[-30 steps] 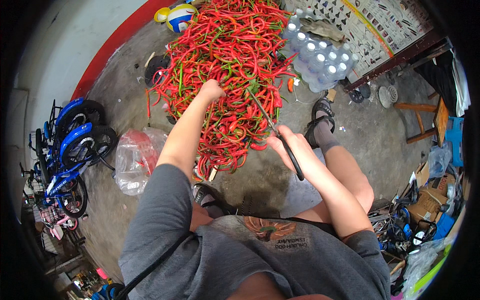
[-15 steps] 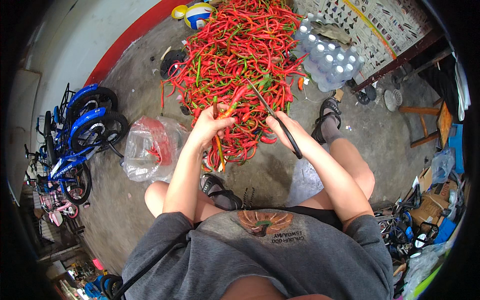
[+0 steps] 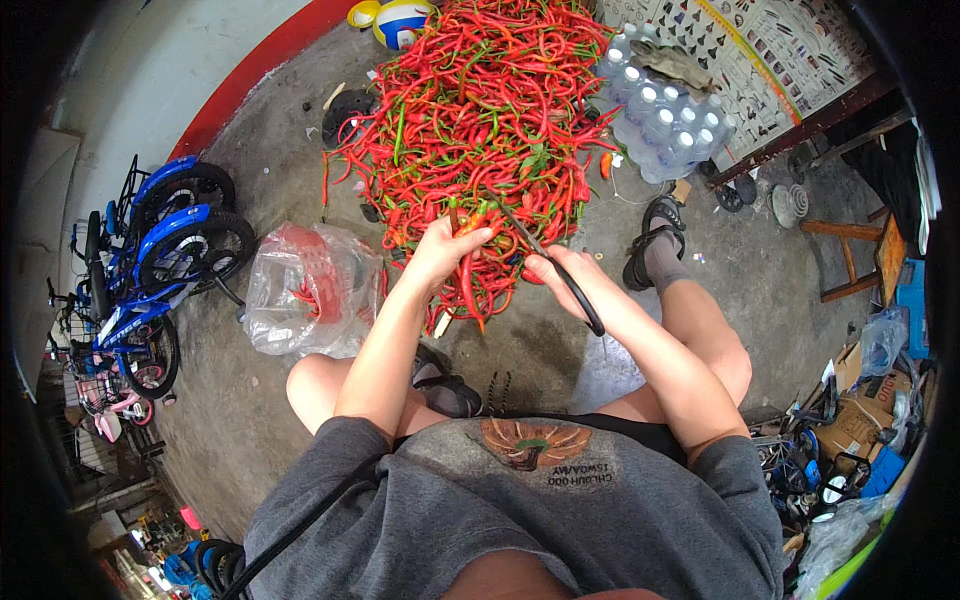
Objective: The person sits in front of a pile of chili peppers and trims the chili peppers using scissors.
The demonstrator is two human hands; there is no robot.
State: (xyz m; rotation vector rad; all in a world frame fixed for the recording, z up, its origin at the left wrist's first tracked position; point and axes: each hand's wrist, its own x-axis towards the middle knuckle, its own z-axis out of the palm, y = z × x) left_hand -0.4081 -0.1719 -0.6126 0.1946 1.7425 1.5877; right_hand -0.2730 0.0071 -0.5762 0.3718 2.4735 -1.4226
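Note:
A large heap of red chili peppers (image 3: 480,110), with some green stems and a few green pods, lies on the floor in front of me. Over its near edge, my left hand (image 3: 440,250) is closed round a few chili peppers (image 3: 467,283); red tips hang below the fist and stems stick up above the thumb. Just to the right, my right hand (image 3: 572,275) grips dark-handled scissors (image 3: 582,300). Their blades (image 3: 517,224) point up and left, with the tips close by the stems in my left hand. Whether the blades touch a stem I cannot tell.
Left of the heap sits a clear plastic bag (image 3: 345,330) with some red inside. Shrink-wrapped bottles (image 3: 665,130) stand at the far right, near a wooden stool (image 3: 850,235). Blue bicycles (image 3: 150,290) are at the left, a ball (image 3: 403,22) at the back.
My left hand has shifted slightly right and down. The yellowish-brown pod hanging below it no longer shows; red ones hang there now. The scissors have dropped a little toward me.

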